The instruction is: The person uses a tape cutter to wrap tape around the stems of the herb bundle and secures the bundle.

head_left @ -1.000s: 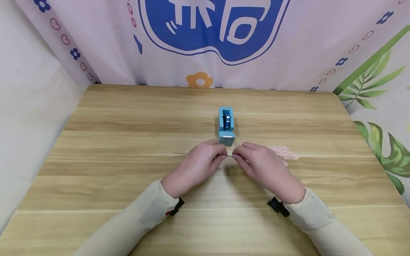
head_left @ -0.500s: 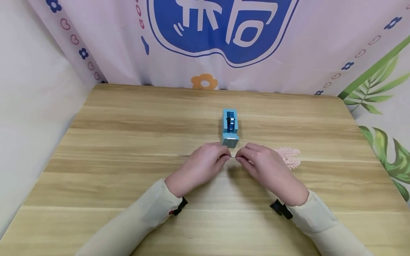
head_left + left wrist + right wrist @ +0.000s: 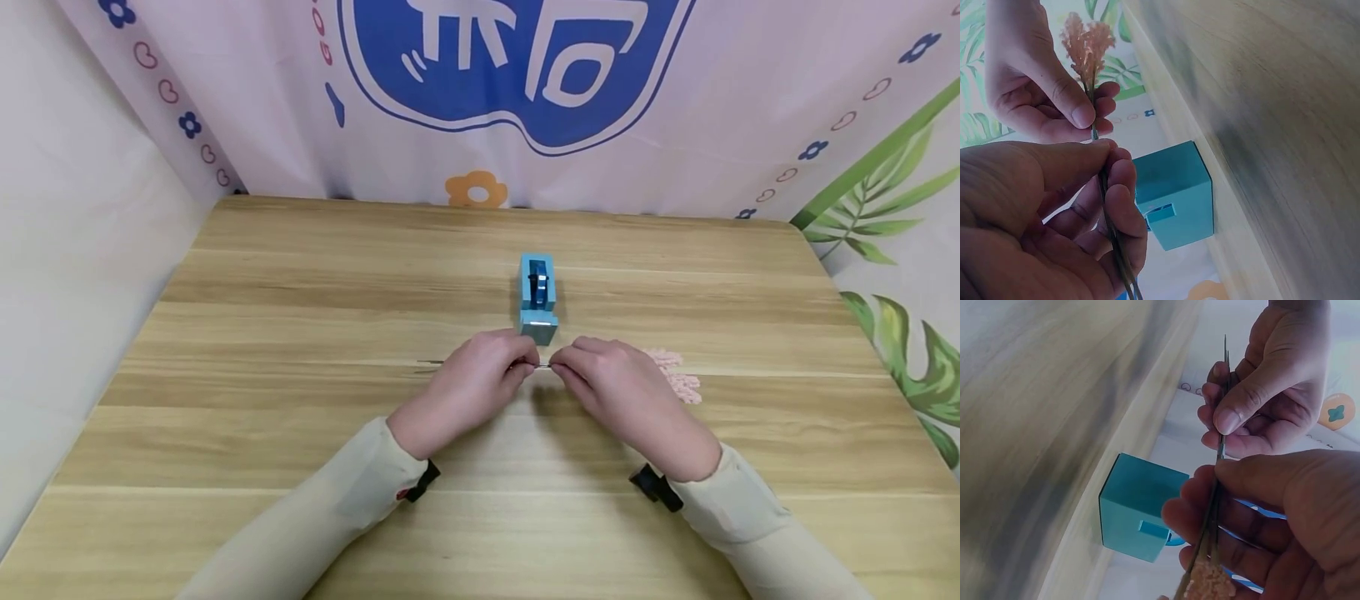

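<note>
Both hands hold a small bunch of pink flower sprigs (image 3: 682,387) on thin dark stems (image 3: 1114,234). Thumb and fingers of my left hand (image 3: 476,375) pinch the stems, whose thin ends stick out to the left. Close beside it, my right hand (image 3: 628,393) pinches the same stems nearer the pink heads (image 3: 1088,47), which show beyond its knuckles. A short, shiny bit of stem spans the narrow gap between the fingertips. In the right wrist view the heads (image 3: 1209,582) appear at the bottom edge, partly cut off.
A blue tape dispenser (image 3: 537,292) with a dark blue roll stands on the wooden table (image 3: 300,292), just beyond the fingertips. Behind the table's far edge hangs a printed cloth (image 3: 285,150). Black wrist cameras (image 3: 656,487) sit under both cuffs.
Both hands stay pinched on the stems in nearly the same place. The pink heads have turned and now show as two separate clumps, and the stem ends at left have fanned apart. The view shifted slightly.
</note>
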Tool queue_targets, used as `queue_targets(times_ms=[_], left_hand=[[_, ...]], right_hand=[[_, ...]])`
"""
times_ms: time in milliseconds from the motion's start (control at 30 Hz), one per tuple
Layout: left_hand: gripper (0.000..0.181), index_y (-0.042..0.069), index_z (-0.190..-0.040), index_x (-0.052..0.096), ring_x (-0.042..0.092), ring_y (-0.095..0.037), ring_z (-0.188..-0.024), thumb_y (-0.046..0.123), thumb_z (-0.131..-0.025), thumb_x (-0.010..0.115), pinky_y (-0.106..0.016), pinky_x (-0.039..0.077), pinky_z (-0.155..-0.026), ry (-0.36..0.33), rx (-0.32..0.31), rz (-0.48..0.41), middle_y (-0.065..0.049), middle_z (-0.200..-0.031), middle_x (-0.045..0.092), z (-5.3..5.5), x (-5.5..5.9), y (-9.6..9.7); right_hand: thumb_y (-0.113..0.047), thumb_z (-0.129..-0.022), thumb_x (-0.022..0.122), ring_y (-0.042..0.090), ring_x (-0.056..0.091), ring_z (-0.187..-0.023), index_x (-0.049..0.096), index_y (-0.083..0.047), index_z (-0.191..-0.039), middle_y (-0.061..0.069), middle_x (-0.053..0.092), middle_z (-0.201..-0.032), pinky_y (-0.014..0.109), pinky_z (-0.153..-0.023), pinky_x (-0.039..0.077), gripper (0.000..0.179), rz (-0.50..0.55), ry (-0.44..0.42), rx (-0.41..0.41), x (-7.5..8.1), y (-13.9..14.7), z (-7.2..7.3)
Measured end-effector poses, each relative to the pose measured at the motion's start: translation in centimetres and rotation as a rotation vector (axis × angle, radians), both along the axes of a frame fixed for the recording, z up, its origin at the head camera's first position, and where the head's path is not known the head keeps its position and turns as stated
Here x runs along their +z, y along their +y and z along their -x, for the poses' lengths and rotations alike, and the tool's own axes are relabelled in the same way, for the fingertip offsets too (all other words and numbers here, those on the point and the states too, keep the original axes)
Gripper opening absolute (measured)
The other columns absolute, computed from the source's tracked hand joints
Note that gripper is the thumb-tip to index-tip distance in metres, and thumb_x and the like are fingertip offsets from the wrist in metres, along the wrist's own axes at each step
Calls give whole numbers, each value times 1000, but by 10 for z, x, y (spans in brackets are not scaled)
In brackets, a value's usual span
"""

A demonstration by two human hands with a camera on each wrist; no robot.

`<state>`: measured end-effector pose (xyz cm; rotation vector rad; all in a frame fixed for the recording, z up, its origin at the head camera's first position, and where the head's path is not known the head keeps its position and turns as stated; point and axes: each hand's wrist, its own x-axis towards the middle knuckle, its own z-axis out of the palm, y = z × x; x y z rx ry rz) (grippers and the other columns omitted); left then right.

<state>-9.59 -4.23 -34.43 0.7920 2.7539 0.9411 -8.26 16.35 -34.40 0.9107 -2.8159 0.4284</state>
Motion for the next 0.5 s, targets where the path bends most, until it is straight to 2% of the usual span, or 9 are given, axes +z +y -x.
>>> queue_targets(times_ms=[267,500], left_hand=[[13,4,-103,78,63,-17,-86,11,-103,66,-35,55,-81,-15,12,16,-5,-97,74,1,-1,1],[12,5,-99,78,59,-16,-82,10,-102,68,-31,53,-77,-5,7,-8,-4,-93,72,4,-2,1]], right_hand=[[-12,-99,72,11,67,-78,78,-13,-98,-4,73,-87,36,-75,58,6,32,36,20,-3,0,3],[-12,-96,75,11,64,-74,77,-14,-96,-4,71,-85,34,-71,56,3,26,51,7,-3,0,3]])
